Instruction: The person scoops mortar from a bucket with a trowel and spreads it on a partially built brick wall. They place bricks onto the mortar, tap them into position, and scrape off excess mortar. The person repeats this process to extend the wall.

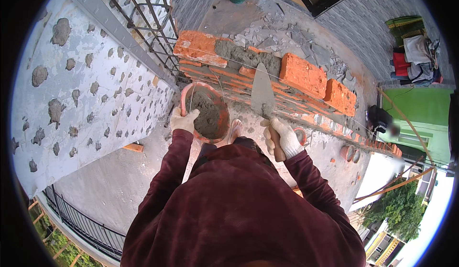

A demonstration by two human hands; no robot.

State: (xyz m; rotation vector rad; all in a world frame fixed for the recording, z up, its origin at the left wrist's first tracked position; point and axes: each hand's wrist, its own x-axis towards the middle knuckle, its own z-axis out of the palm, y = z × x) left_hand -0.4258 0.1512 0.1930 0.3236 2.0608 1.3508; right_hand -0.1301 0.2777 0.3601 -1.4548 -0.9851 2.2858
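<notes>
Gloved and curled round a wooden handle, my right hand (287, 140) has firm hold of a trowel (262, 90), with no gap showing between palm and wood. Looking down from my head, I see the blade pointing away from me, its tip over the top edge of the brick wall (296, 106); I cannot tell whether it touches. A little mortar clings near the blade's heel. I think I grip close behind the blade because that makes the tip easy to steer.

My left hand (184, 121), also gloved, is closed on the left rim of an orange bucket (223, 124), thumb over the edge. Inside is grey mortar (205, 113). The bucket is just beside the wall's left end, probably so that its load is within the trowel's reach; whether its base rests on anything, I cannot see.

Along the wall's top, one brick (198, 48) lies at the left end and two more bricks (303, 75) lie farther right, with a rough mortar bed (232, 52) between, leaving a low stretch by my tip. A rebar cage (152, 27) stands near that left end, so room there looks tight. Rubble (272, 35) lies beyond the far edge. Blade and bucket are apart, leaving space between them above my foot (235, 129).
</notes>
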